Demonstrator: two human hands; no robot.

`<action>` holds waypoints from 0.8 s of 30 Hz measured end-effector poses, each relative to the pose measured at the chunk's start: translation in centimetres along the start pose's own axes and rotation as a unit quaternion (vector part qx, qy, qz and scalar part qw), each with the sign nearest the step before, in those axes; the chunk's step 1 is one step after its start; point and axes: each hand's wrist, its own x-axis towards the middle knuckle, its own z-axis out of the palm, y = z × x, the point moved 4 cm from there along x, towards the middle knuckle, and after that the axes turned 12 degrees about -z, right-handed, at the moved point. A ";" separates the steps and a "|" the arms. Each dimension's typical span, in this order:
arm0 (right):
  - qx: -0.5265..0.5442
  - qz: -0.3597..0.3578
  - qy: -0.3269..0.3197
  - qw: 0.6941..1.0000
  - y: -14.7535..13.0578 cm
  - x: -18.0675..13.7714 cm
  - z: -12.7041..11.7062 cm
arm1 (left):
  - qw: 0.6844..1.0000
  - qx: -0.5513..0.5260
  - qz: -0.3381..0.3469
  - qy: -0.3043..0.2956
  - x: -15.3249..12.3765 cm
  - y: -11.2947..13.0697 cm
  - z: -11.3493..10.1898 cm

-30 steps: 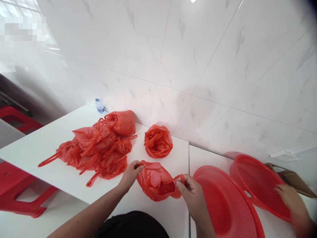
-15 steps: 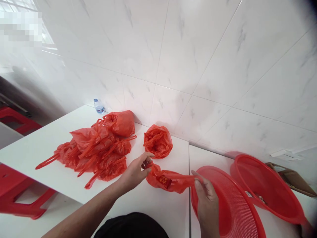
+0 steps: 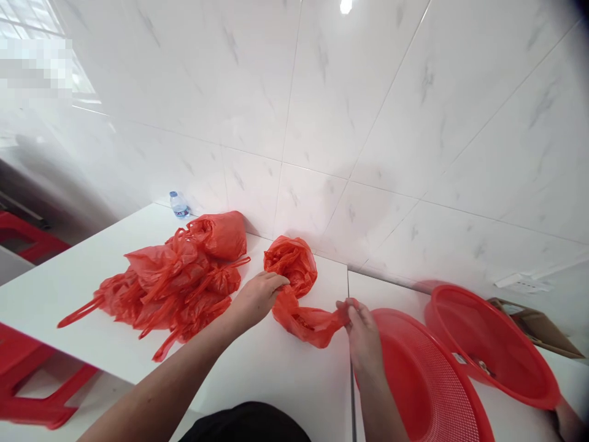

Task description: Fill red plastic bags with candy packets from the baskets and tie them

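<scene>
A thin red plastic bag (image 3: 306,325) hangs slack between my two hands, low over the white table. My left hand (image 3: 262,294) is closed on its left end, fingertips pinched together. The bag's right end is gripped by my right hand (image 3: 361,328), thumb against fingers. Just behind my left hand stands an open red bag (image 3: 299,258) with its rim rolled outward, partly hidden by that hand. To the left lies a heap of filled, knotted red bags (image 3: 175,270), some with loop handles sticking out. What lies inside the held bag cannot be made out.
A red basket (image 3: 427,368) with perforated sides sits by my right hand, and a second red basin (image 3: 497,344) beyond it. A cardboard box (image 3: 538,328) is at far right. A water bottle (image 3: 178,205) stands by the wall. Red stools (image 3: 46,393) are at left.
My right hand has moved left and slightly up, bringing the bag's ends closer together. The bag now sags more, and the dark red packet seen inside it before no longer shows clearly.
</scene>
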 end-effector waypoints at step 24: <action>-0.073 0.026 -0.196 0.977 2.5 0.4 7.3 | 0.989 -0.130 -0.032 -0.069 2.1 1.4 3.4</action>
